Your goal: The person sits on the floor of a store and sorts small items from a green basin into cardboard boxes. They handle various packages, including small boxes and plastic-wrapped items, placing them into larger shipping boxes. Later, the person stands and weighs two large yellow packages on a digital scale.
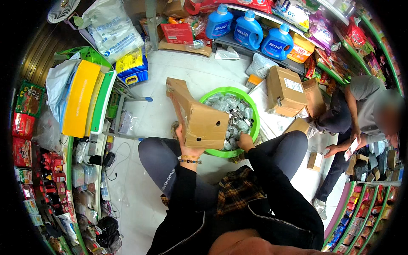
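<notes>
My left hand [187, 143] grips the lower side of a tilted cardboard box [207, 126]. The box has two dark holes in the side facing me, and one long flap [177, 92] stands out at the far left. It overhangs the left part of a bright green plastic basin [257, 122] on the floor between my knees. Small clear plastic bottles [244, 111] and dark pieces fill the basin. At its near right, just inside the rim, my right hand [246, 142] reaches among the bottles with curled fingers. The fingertips are hidden, so whether they hold anything is unclear.
Closed cardboard boxes [283, 91] stand right of the basin. Beyond them a person [363, 105] sits, holding a phone [351, 149]. Blue detergent bottles [248, 30] line a low shelf ahead. A metal-legged stand [122, 111] and stocked shelves [70, 165] are at left.
</notes>
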### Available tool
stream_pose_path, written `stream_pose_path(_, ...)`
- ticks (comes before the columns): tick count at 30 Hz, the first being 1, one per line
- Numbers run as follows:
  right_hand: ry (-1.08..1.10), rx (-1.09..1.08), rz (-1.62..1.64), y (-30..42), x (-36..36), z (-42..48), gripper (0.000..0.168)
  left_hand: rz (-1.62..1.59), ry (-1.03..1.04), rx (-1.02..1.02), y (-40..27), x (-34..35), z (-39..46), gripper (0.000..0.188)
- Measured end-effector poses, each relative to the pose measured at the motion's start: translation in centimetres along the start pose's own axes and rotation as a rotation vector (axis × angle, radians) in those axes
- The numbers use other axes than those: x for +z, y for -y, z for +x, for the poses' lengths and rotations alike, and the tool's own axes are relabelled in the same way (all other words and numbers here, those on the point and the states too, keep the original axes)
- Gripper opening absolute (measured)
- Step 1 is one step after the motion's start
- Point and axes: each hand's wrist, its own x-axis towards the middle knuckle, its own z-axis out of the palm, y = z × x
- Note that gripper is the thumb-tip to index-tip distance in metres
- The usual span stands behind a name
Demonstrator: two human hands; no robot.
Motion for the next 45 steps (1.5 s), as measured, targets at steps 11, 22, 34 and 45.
stream_pose_path(11,-0.111,0.286,0.334,-0.5,-5.1,-0.5,0.028,0.002,-0.028,0.017,0.2,0.4,-0.1,0.06)
stream_pose_path(22,0.403,-0.076,2.379,3.0,-14.5,-5.5,0.035,0.022,-0.019,-0.028,0.7,-0.7,0.0,0.069)
stream_pose_path(34,0.617,0.283,2.938,4.1,-13.8,-7.3,0.022,0.094,-0.073,-0.084,1.7,-1.8,-0.4,0.062)
stream_pose_path(45,0.644,-0.044,3.159,8.2,-19.7,-8.4,0.03,0.975,-0.71,0.162,4.9,-5.0,1.1,0.075)
